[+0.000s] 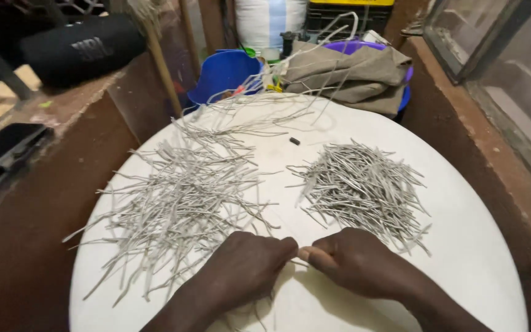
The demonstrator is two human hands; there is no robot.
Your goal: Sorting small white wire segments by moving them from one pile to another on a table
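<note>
**Fingertips pinched on one grey strand**

Low centre: left hand (244, 267) and right hand (354, 261) touching, both clamped on a thin strand (300, 265). Bare white table (480, 246) at right edge. Strand piles (179, 203) above. Black cylinder speaker (81, 49) upper left.

Head camera looks steeply down, close over the round white table (462, 246); far edge perhaps cropped.
</note>
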